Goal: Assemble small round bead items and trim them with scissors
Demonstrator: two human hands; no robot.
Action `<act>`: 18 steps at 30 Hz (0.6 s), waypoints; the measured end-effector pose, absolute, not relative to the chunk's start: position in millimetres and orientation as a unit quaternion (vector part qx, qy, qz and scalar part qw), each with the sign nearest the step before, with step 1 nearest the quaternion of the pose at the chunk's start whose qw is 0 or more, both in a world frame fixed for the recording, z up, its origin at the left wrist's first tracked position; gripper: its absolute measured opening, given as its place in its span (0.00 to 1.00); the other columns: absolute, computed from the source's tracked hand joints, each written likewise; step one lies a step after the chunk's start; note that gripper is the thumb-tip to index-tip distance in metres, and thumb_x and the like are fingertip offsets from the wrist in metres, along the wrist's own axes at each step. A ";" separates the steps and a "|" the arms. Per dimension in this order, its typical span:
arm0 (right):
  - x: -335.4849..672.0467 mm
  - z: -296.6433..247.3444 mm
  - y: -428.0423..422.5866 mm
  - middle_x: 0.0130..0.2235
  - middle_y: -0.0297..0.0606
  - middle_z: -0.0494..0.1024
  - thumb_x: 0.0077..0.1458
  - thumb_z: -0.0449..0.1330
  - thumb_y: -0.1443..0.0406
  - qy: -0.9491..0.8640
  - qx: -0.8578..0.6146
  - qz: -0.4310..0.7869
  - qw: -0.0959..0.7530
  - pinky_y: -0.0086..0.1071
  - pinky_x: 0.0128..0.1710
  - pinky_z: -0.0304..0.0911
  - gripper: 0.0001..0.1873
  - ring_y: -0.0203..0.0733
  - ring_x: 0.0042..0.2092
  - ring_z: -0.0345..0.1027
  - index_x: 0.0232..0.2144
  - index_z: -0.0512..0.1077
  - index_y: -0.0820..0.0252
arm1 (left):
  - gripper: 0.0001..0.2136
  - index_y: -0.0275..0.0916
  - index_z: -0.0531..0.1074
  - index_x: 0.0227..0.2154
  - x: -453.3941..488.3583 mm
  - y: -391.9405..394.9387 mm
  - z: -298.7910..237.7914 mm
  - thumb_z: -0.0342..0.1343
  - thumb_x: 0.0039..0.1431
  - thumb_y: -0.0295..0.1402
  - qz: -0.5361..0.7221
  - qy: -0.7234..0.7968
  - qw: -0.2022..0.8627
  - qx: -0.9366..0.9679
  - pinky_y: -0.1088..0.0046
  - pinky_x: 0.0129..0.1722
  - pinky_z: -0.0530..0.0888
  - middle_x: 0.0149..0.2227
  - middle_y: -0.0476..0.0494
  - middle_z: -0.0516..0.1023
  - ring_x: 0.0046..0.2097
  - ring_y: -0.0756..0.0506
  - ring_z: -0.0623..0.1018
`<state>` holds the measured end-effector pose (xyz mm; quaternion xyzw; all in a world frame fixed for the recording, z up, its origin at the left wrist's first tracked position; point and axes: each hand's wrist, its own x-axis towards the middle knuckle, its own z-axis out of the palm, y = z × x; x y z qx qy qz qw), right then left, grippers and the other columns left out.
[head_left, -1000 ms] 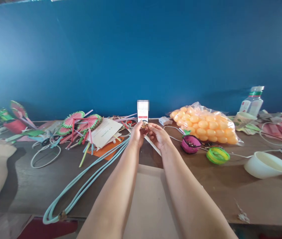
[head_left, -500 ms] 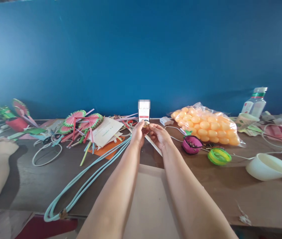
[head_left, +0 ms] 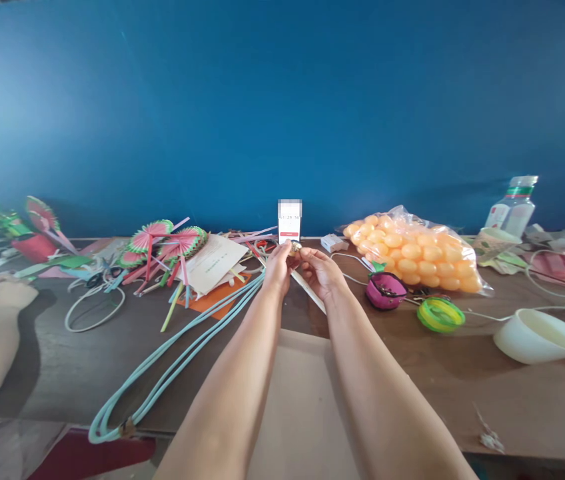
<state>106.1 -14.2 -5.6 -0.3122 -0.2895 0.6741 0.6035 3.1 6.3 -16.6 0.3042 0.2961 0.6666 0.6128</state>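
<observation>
My left hand (head_left: 277, 270) is closed, with its fingertips pinching a small shiny gold-coloured piece (head_left: 294, 247); its exact kind is too small to tell. My right hand (head_left: 323, 272) is close beside it, thumb and fingers pinched together at the right side of that piece. Whether the right fingers grip the piece itself or something smaller is hidden. Just behind my fingers a phone (head_left: 289, 227) stands upright against the wall, showing a timer. A pale flat strip (head_left: 311, 293) lies on the table below and between my hands.
Light-blue tubing (head_left: 162, 373) loops over the table (head_left: 412, 400) at left, near pink-green paper fans (head_left: 182, 245) and papers (head_left: 215, 263). Rightward are a bag of orange balls (head_left: 412, 250), a purple pouch (head_left: 385, 291), a yellow-green coil (head_left: 440, 314) and a cup (head_left: 542, 337). Another person's hand (head_left: 12, 293) is far left.
My hands stay in nearly the same place, and the gold-coloured piece has shifted only very slightly between my fingertips. The whole view has moved a few pixels.
</observation>
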 end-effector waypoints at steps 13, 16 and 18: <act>104.4 -0.7 -16.7 0.24 0.31 0.77 0.38 0.72 0.71 -0.276 -0.313 0.676 0.607 0.16 0.16 0.54 0.09 0.24 0.20 0.61 0.24 0.75 0.63 | 0.16 0.37 0.72 0.29 3.4 3.0 -13.7 0.67 0.49 0.44 0.660 0.313 0.608 0.309 0.73 0.33 0.69 0.25 0.49 0.73 0.27 0.51 0.72; 104.3 0.6 -17.8 0.23 0.30 0.76 0.39 0.72 0.72 -0.283 -0.316 0.676 0.603 0.16 0.16 0.54 0.10 0.24 0.20 0.60 0.25 0.75 0.62 | 0.16 0.37 0.72 0.29 3.5 2.2 -12.6 0.67 0.49 0.44 0.660 0.312 0.608 0.313 0.74 0.32 0.69 0.24 0.49 0.73 0.27 0.51 0.72; 104.3 1.6 -18.4 0.23 0.30 0.75 0.39 0.72 0.72 -0.284 -0.319 0.675 0.601 0.17 0.16 0.54 0.09 0.24 0.20 0.60 0.25 0.75 0.62 | 0.16 0.37 0.72 0.29 3.8 1.8 -11.8 0.68 0.48 0.44 0.660 0.313 0.608 0.310 0.74 0.31 0.68 0.24 0.49 0.73 0.27 0.51 0.72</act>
